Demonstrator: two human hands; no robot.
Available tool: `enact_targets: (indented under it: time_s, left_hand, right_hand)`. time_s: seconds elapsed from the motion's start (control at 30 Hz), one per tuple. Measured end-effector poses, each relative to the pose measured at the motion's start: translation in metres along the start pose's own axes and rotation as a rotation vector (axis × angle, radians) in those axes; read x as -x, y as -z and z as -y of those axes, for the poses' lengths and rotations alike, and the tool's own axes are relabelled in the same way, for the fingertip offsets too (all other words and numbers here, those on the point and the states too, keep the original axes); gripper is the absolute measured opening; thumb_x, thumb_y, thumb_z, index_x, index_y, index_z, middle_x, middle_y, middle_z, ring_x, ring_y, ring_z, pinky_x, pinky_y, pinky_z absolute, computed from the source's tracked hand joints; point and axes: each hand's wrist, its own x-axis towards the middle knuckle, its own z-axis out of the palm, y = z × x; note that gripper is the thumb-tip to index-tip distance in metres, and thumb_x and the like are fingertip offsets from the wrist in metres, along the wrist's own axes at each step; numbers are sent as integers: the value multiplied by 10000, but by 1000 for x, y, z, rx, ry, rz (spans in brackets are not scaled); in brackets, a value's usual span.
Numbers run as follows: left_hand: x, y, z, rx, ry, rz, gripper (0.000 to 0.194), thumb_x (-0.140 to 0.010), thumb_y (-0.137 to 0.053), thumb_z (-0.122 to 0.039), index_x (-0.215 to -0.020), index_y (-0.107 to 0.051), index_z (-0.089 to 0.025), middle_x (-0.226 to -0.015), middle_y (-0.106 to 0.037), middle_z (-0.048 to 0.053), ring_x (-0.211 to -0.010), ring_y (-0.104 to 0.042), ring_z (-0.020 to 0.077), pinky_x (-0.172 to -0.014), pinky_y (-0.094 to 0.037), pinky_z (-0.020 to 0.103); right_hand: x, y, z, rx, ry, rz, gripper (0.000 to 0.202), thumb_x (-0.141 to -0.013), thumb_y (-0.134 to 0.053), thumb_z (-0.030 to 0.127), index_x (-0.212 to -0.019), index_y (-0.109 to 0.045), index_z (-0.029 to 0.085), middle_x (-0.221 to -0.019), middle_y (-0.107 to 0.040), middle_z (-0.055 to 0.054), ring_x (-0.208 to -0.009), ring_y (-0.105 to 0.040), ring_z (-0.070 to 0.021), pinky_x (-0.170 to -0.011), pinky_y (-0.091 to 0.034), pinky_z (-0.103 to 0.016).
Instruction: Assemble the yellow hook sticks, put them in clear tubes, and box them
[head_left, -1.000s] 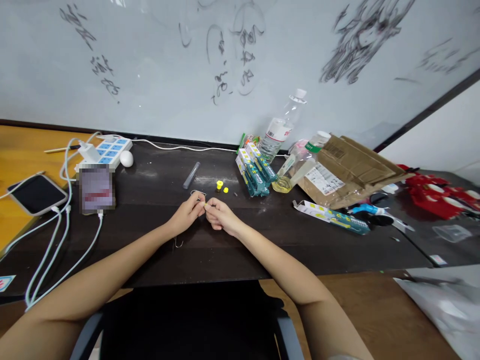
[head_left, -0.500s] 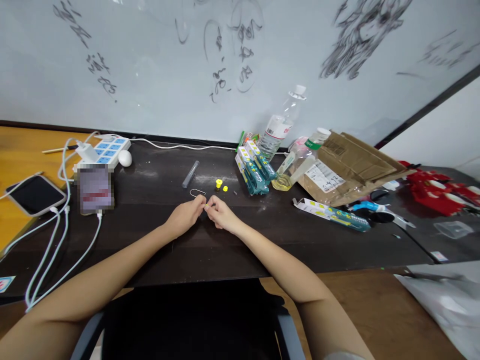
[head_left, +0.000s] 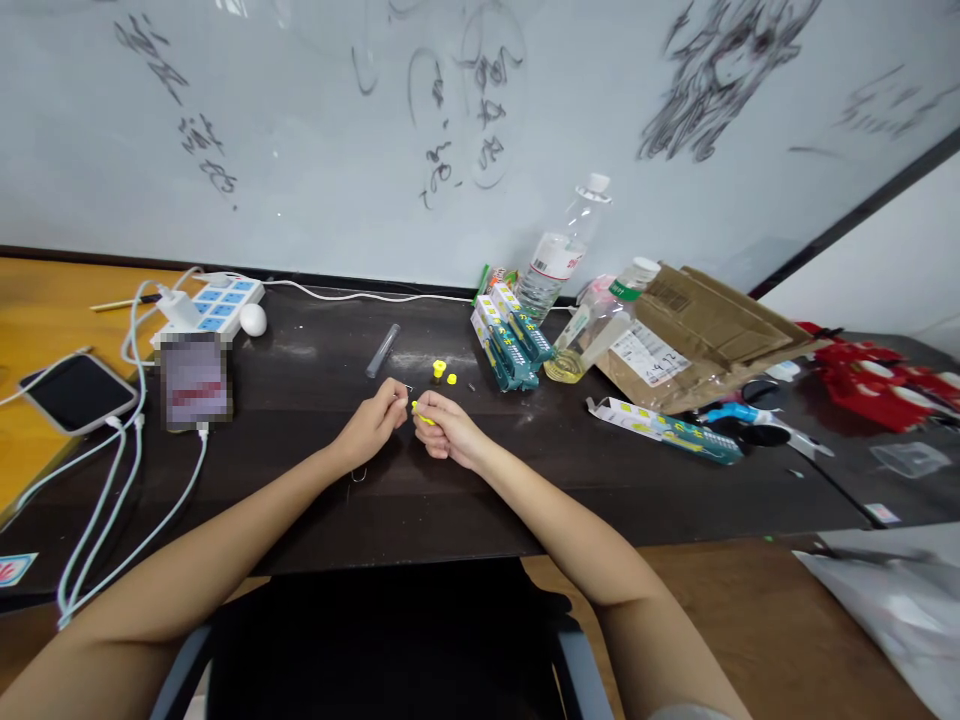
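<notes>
Over the dark table, my left hand is closed in a pinch on a thin bent wire, whose loop hangs below the fingers. Just right of it, my right hand is closed around a small yellow piece that shows between the fingers. A narrow gap separates the two hands. Behind them lie a clear tube, a yellow stopper-like part and a small yellow cap.
Teal and white boxes lie behind to the right, beside a water bottle and a cardboard package. Another narrow box lies nearer. A power strip, phone and white cables are at the left.
My hands have moved slightly apart. More of the yellow piece shows in my right hand, and the wire loop now hangs below my left hand instead of standing above it.
</notes>
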Motion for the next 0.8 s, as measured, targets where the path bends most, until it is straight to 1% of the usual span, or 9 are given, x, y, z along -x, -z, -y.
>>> enact_targets:
  time_s: [0.2, 0.37, 0.5, 0.6, 0.67, 0.73, 0.8]
  left_hand:
    - [1, 1, -1, -13, 3, 46, 134, -945, -331, -323, -909, -378, -202, -625, -442, -67, -536, -410, 88, -588, -335, 214]
    - [2, 1, 0, -46, 4, 46, 111, -937, -328, -293, -908, -385, -203, -619, -435, -69, -525, -410, 90, -579, -334, 211]
    - [1, 2, 1, -112, -5, 54, 119, -937, -320, -291, -927, -400, -203, -628, -457, -59, -528, -433, 102, -585, -343, 218]
    - [1, 5, 3, -213, -10, 92, 128, -932, -314, -289, -929, -412, -206, -639, -484, -43, -535, -461, 120, -581, -347, 227]
    - [0, 7, 4, -275, -21, 127, 146, -932, -311, -301, -928, -424, -208, -653, -505, -28, -548, -484, 133, -579, -348, 231]
    - [-1, 9, 6, -313, -44, 158, 152, -928, -321, -307, -927, -439, -211, -677, -525, -14, -578, -508, 143, -590, -353, 234]
    - [-1, 11, 7, -321, -67, 175, 129, -915, -349, -295, -923, -450, -215, -711, -542, -1, -621, -529, 147, -611, -361, 236]
  right_hand:
    - [0, 0, -1, 2, -16, 8, 295, -808, -603, 401, -770, -368, 228, -478, -279, 132, -362, -173, -33, -316, -175, -122]
    - [-1, -1, -3, 20, -45, -12, 308, -796, -614, 410, -775, -366, 229, -473, -278, 137, -358, -175, -29, -313, -185, -115]
    - [-3, 0, -7, 34, -4, -10, 311, -801, -608, 423, -783, -365, 230, -476, -279, 138, -358, -176, -30, -299, -202, -117]
    - [-5, 2, -11, 115, 48, -55, 321, -797, -615, 445, -793, -379, 228, -470, -277, 143, -357, -180, -28, -298, -235, -119]
    - [-5, 4, -11, 151, 64, -83, 327, -786, -631, 446, -800, -391, 224, -468, -305, 143, -356, -188, -25, -307, -258, -124]
    - [-4, 5, -10, 117, 19, -46, 328, -782, -640, 439, -800, -395, 221, -483, -341, 136, -364, -199, -23, -324, -263, -126]
    - [-4, 6, -9, 57, -63, 42, 329, -786, -636, 439, -791, -393, 217, -496, -344, 128, -377, -206, -23, -339, -241, -123]
